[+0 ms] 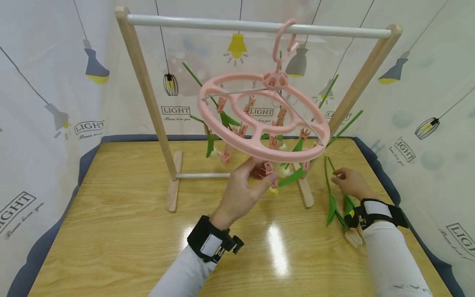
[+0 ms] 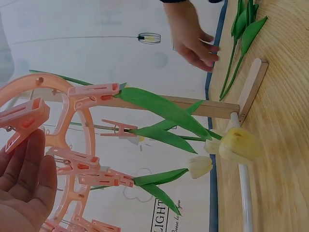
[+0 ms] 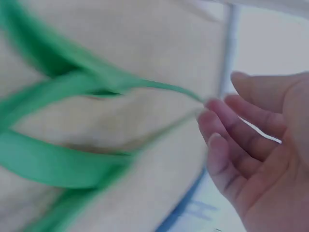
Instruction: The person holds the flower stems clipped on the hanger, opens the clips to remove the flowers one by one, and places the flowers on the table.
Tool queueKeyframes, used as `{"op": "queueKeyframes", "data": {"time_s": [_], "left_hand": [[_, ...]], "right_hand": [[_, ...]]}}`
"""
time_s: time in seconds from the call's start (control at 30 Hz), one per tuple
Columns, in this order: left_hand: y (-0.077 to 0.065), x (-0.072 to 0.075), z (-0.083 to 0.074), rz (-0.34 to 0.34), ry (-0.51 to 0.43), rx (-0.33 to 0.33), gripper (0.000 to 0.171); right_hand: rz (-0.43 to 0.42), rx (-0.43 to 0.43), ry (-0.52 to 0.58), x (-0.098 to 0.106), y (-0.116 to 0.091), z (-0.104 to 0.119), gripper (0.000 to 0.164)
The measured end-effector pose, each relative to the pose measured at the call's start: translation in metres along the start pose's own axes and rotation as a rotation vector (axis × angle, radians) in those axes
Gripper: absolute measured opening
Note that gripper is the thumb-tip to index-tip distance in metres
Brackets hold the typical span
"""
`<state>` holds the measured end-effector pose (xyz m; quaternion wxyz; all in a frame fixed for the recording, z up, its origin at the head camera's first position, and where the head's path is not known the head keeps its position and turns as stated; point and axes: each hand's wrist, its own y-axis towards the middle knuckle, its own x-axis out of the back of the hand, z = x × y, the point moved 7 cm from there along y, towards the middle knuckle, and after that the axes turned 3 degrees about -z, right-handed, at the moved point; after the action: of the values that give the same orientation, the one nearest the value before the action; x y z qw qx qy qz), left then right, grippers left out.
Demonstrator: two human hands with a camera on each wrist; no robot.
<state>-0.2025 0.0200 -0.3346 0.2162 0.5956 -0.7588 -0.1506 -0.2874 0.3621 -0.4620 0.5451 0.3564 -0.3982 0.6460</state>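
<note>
A round pink clip hanger (image 1: pixel 237 142) hangs by its hook from a white rail. At its near edge my left hand (image 1: pixel 241 192) pinches a pink clothespin (image 2: pixel 29 118), thumb on the near side. Several other clothespins around the ring grip artificial tulips, heads downward; a pale yellow tulip (image 2: pixel 239 145) dangles close by. My right hand (image 1: pixel 354 183) hovers with fingers loosely bent and nothing in them, its fingertips close to the green stem ends in the right wrist view. Those stems belong to tulips (image 1: pixel 331 208) lying on the table at right, their pale heads toward me.
The rail (image 1: pixel 208 22) spans two slanted wooden posts (image 1: pixel 148 90) standing on wooden feet, with a lower white bar (image 1: pixel 204 175) between them. Beneath is a wood-grain table (image 1: pixel 122 231). A printed curtain (image 1: pixel 37 165) with lamp drawings encloses the back and sides.
</note>
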Motion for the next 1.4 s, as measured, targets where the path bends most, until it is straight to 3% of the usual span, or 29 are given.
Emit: {"op": "queueKeyframes", "data": {"time_s": [0.1, 0.33, 0.43, 0.6, 0.7, 0.9, 1.1, 1.23, 1.4], "left_hand": [[0.0, 0.001, 0.0, -0.011, 0.012, -0.002, 0.033], [0.0, 0.001, 0.001, -0.015, 0.006, -0.002, 0.035], [-0.001, 0.0, 0.001, -0.014, -0.005, -0.006, 0.033], [-0.001, 0.0, 0.0, -0.009, -0.016, -0.015, 0.03], [-0.001, -0.001, -0.001, -0.004, -0.019, -0.021, 0.032], [-0.003, -0.004, 0.001, 0.024, -0.028, -0.009, 0.044], [-0.005, -0.013, 0.015, 0.118, 0.017, 0.178, 0.064], [-0.004, -0.02, 0.021, 0.161, 0.037, 0.24, 0.062], [0.001, -0.024, 0.026, 0.13, 0.052, 0.217, 0.049]], "right_hand": [[0.01, 0.024, 0.074, 0.024, -0.007, 0.006, 0.046], [0.192, 0.107, 0.166, 0.062, -0.035, 0.053, 0.049], [0.198, 0.187, 0.214, 0.069, -0.042, 0.083, 0.047], [0.194, 0.359, 0.459, 0.068, -0.044, 0.127, 0.041], [0.175, 0.428, 0.543, 0.067, -0.045, 0.144, 0.034], [0.105, 0.399, 0.526, 0.068, -0.049, 0.162, 0.024], [0.096, 0.317, 0.506, 0.067, -0.052, 0.17, 0.027], [0.11, 0.322, 0.505, 0.064, -0.053, 0.176, 0.027], [0.129, 0.375, 0.523, 0.06, -0.053, 0.182, 0.025]]}}
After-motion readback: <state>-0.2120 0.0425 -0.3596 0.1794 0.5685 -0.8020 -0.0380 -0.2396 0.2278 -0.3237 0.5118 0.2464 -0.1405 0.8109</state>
